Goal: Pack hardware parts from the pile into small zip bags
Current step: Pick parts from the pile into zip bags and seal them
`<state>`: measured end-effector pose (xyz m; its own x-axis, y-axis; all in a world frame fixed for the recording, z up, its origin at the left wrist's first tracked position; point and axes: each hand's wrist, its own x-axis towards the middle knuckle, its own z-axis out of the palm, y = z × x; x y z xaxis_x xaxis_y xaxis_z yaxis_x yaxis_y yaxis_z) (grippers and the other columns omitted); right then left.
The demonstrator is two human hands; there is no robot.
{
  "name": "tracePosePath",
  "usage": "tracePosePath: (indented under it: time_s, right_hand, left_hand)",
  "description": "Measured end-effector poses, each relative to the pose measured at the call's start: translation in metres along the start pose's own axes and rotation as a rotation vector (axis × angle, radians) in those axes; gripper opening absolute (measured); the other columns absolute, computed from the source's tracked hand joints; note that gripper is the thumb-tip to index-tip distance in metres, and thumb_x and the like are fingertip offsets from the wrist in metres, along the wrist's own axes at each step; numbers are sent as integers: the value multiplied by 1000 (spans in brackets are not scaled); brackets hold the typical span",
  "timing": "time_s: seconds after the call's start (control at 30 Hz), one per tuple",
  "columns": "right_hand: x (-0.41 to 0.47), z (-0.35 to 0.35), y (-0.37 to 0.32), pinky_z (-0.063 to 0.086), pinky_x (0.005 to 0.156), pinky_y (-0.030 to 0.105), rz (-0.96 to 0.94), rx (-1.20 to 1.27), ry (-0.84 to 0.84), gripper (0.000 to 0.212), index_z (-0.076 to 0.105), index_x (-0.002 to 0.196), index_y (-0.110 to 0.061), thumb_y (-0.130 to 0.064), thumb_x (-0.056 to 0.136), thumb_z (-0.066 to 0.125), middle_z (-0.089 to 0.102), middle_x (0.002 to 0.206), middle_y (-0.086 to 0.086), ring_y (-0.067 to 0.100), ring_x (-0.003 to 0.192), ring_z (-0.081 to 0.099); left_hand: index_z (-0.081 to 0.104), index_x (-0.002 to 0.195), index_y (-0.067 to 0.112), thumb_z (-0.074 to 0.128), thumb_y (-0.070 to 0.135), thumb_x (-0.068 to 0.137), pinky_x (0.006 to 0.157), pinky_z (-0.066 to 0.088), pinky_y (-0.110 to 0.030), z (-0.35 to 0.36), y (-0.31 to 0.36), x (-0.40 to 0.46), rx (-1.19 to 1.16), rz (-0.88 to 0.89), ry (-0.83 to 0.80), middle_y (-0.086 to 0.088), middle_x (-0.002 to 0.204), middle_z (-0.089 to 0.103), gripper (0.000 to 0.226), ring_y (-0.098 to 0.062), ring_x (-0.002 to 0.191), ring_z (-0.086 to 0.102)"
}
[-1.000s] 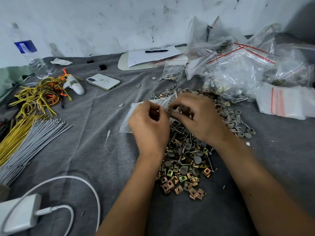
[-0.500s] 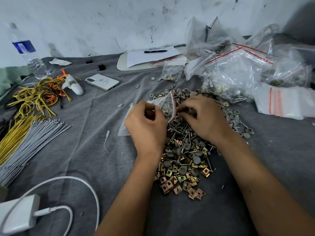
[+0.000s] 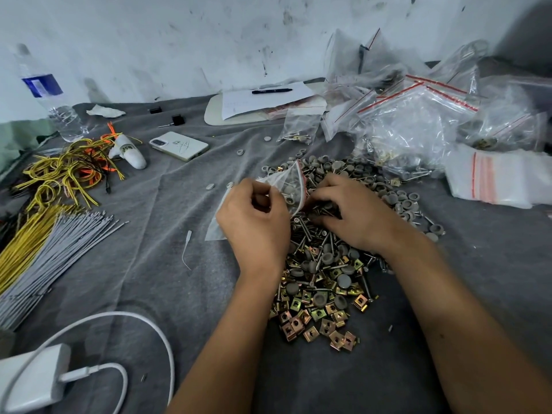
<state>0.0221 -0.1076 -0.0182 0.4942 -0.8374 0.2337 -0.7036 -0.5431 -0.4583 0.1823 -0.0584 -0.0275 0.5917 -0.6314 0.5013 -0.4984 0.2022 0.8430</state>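
The cloth (image 3: 179,264) over the desk was dark grey. The pile (image 3: 325,282) mixed grey caps with brass-yellow square clips. The small zip bag (image 3: 288,183) was clear with a red strip. Wires (image 3: 62,174) were yellow and orange, the ties (image 3: 53,252) pale grey. The bottle (image 3: 44,94) bore a blue label; the phone (image 3: 179,145) was white.

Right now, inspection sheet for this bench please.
Surface: grey cloth, wrinkled.
Job's things: pile of screws, caps and clips; small zip bag, open, with parts inside.
Clutter: phone, water bottle, paper with pen, filled bags.
Grippers: left hand holds the bag; right hand in the pile, fingers curled on parts.
Cables: white charger cable; yellow wires; grey ties.
Surroundings: scuffed white wall.
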Motion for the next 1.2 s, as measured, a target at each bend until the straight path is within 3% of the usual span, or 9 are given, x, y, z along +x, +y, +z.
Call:
tracePosePath:
  time_s: [0.17,0.33,0.5,0.67,0.83,0.97,1.03,1.13,1.2]
  right_hand:
    - [1,3,-1,52,92,39,49,-36,73,23,69,114,-21,-28,93,74,57,111,-7,16,103,59]
    - [4,5,0,52,87,41,62,-77,147,18,73,110,-15,-23,103,58,61,105,-3,18,96,59]
    - [4,3,4,51,88,40,8,-63,94,21,73,109,-16,-29,103,58,62,104,-2,17,97,58]
    - [1,-8,13,42,74,20,-37,33,-26,18,75,103,-23,-31,88,80,57,94,-17,0,85,55]
    - [-1,-6,18,46,68,11,41,125,93,14,78,98,-23,-17,86,82,66,84,-18,-3,76,63]
    - [-2,-10,14,45,72,3,-2,209,292,14,80,101,-21,-18,87,81,71,87,-17,-7,86,65]
    - [-1,-12,5,47,79,6,-93,246,383,17,79,106,-20,-19,89,78,73,94,-13,-4,91,68]
    - [0,-4,-10,46,87,6,-180,201,363,24,79,111,-15,-15,88,80,76,103,-7,0,94,67]
    - [1,0,-14,49,89,8,-149,193,354,28,77,115,-15,-13,87,80,77,106,-4,1,95,68]
  left_hand:
    - [69,75,18,70,12,87,64,57,-43,0,0,0,-8,-14,-17,5,67,65,13,-17,66,64]
    - [68,75,20,69,13,87,64,56,-44,0,-1,0,-7,-10,-26,4,66,65,14,-17,66,64]
    - [68,74,21,69,13,86,63,56,-44,-1,0,0,-14,-12,-24,6,65,64,15,-17,64,63]
    - [68,73,22,69,12,87,62,56,-40,-1,0,0,-12,-20,-21,7,64,63,17,-15,64,63]
    - [69,75,20,70,13,87,63,57,-42,1,-2,0,8,-14,-38,6,68,65,15,-15,67,65]
    - [69,75,17,71,11,88,63,57,-40,1,-1,0,35,18,-63,8,69,66,14,-12,66,64]
    - [68,74,17,71,9,87,60,54,-31,1,-1,-2,41,51,-76,9,68,64,16,-8,64,62]
    - [68,73,16,72,8,86,58,48,-20,1,1,-4,58,123,-87,10,67,63,16,-6,64,61]
    - [68,73,14,72,8,86,60,51,-27,1,0,-3,65,129,-85,8,68,64,15,-7,64,61]
